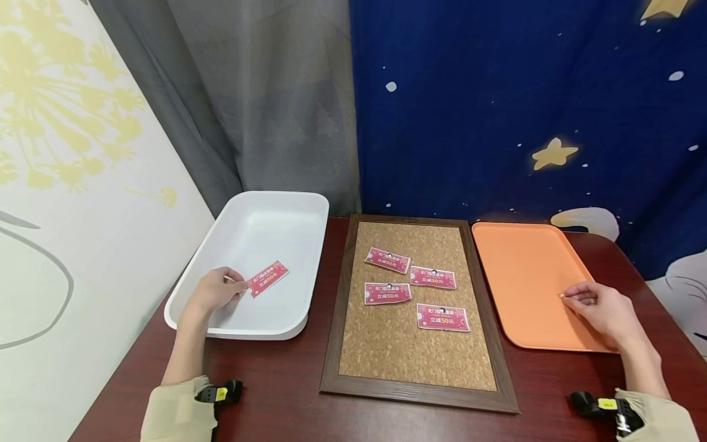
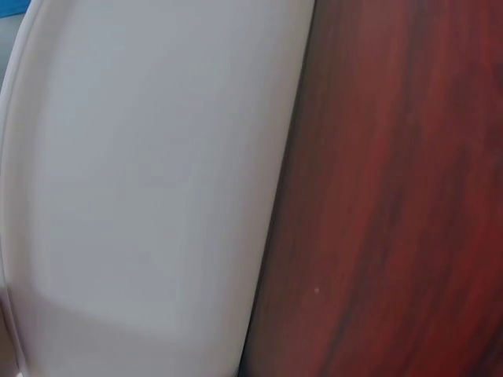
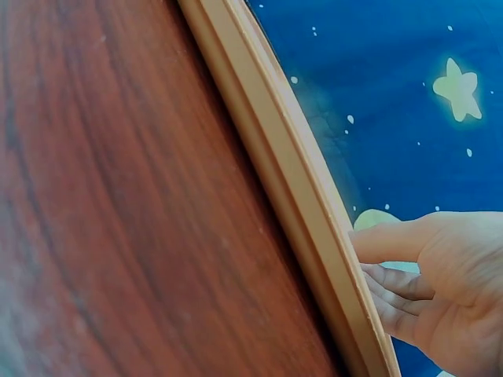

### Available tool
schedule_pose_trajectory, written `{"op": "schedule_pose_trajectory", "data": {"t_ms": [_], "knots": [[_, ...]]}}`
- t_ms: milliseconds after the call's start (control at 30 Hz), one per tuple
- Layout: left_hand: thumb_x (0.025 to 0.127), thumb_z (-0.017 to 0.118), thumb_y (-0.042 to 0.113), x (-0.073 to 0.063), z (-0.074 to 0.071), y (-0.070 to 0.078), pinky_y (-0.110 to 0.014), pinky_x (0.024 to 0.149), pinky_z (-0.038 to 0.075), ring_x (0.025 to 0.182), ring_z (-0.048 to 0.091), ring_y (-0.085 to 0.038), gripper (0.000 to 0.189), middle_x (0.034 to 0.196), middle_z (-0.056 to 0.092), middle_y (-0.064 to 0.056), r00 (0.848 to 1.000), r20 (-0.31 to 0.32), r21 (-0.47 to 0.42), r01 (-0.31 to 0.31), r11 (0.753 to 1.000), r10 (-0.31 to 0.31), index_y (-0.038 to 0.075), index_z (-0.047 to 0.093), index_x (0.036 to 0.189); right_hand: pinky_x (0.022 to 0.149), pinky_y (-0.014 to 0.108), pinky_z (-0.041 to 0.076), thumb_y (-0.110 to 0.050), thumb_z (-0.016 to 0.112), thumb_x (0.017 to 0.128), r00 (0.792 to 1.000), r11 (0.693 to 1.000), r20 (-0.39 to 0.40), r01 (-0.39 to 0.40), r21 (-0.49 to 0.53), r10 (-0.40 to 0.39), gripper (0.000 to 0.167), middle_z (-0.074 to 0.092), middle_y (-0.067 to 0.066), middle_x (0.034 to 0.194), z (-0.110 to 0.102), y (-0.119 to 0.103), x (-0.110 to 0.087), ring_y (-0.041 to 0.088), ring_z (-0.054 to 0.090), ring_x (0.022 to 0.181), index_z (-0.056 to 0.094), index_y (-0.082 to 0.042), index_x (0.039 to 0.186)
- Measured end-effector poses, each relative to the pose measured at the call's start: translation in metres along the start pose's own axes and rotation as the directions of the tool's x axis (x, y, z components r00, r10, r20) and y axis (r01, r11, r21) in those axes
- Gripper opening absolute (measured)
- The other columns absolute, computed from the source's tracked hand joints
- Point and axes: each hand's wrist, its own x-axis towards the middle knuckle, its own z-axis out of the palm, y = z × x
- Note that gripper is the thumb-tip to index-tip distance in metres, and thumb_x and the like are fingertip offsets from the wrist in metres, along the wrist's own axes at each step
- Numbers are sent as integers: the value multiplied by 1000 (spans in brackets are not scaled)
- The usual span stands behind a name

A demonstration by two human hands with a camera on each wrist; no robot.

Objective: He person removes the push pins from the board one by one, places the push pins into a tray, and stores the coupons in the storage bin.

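Inside the white bin, my left hand pinches one end of a pink paper coupon between thumb and fingers. My right hand is over the orange tray, its thumb and index finger together on a small white pin, too tiny to make out in detail. Between the hands lies a framed cork board, with several similar coupons pinned on it. The left wrist view shows only the bin's wall and the table; the right wrist view shows my right hand beyond the tray's rim.
The dark red wooden table carries the bin, board and tray side by side. Behind it hang a grey curtain and a blue star-patterned curtain. A white wall closes the left side.
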Motion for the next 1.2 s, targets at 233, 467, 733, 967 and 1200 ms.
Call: {"op": "schedule_pose_trajectory", "data": {"t_ms": [233, 467, 733, 967, 1200], "knots": [[102, 64, 17, 1, 2, -2, -34, 70, 45, 87, 57, -29, 30, 96, 65, -20, 996, -69, 9, -54, 999, 54, -9, 61, 118, 64, 12, 39, -18, 77, 97, 1000, 1000, -1, 4, 8, -4, 25, 74, 14, 90, -1, 0, -2, -9, 52, 68, 70, 5, 106], [101, 65, 14, 0, 4, 4, -34, 75, 47, 96, 63, -34, 26, 102, 69, -24, 967, -151, 23, -203, 979, 204, -8, 65, 114, 63, 10, 39, -15, 79, 95, 998, 999, -47, 47, 14, -46, 25, 75, 20, 90, -4, -3, -2, -16, 49, 67, 70, 7, 105], [100, 64, 12, -3, 12, 21, -30, 73, 48, 89, 63, -27, 22, 100, 70, -20, 953, -171, -11, -256, 967, 251, -6, 66, 112, 63, 8, 41, -15, 78, 95, 992, 994, -80, 101, 49, -97, 26, 75, 22, 92, -4, -14, -1, -19, 49, 70, 70, 7, 106], [100, 64, 9, -11, 26, 46, -30, 77, 49, 89, 63, -24, 18, 101, 70, -17, 933, -158, -36, -332, 943, 323, -4, 68, 112, 65, 8, 41, -13, 78, 95, 985, 986, -90, 153, 60, -147, 21, 75, 19, 93, -4, -35, 1, -17, 50, 72, 71, 4, 106], [102, 66, 12, -22, 34, 69, -28, 78, 50, 90, 64, -19, 17, 102, 71, -12, 925, -105, -91, -376, 922, 366, 0, 69, 114, 66, 7, 42, -13, 77, 96, 977, 977, -93, 198, 81, -191, 19, 75, 19, 95, -3, -56, 2, -15, 52, 73, 72, 2, 106]]}}
